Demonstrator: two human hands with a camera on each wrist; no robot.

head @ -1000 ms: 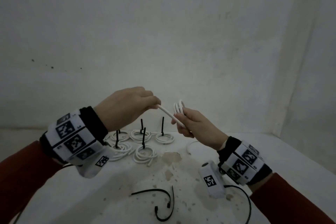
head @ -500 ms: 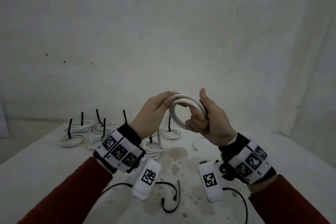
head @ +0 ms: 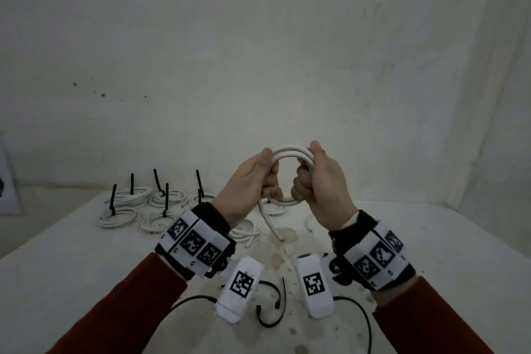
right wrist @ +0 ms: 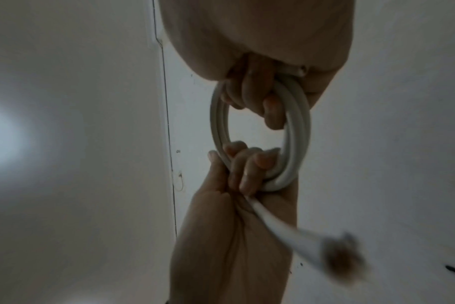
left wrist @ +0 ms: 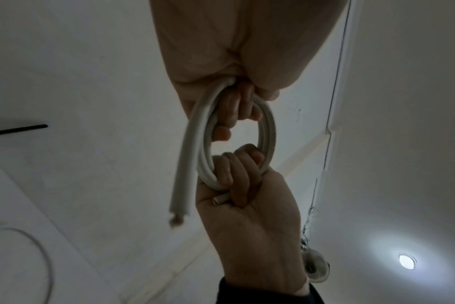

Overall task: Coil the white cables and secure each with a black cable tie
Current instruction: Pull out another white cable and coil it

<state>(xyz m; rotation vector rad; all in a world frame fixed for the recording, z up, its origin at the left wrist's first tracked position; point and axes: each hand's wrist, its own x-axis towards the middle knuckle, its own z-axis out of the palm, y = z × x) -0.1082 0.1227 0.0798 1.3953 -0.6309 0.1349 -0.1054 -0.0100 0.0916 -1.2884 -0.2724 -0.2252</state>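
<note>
A white cable coil [head: 290, 151] of a few loops is held upright in the air above the table. My left hand [head: 250, 184] grips its left side, fingers curled through the ring [left wrist: 233, 117]. My right hand [head: 320, 181] grips the right side, thumb on top, fingers hooked through [right wrist: 257, 96]. The cable's loose end [head: 268, 223] hangs down from the left hand [right wrist: 281, 228]. A short cut end [left wrist: 219, 200] sticks out by the right palm. Loose black cable ties [head: 271, 306] lie on the table below my wrists.
Several tied white coils [head: 133, 201] with black tie tails sticking up lie at the back left of the white table [head: 71, 261]. Another white cable [head: 308, 223] lies behind my right wrist. Walls close the back and right. Black camera leads [head: 365, 322] trail near the front.
My left hand has wound the free cable round into the coil and now grips the ring opposite my right hand. The coil has turned to face me, with a short tail left hanging.
</note>
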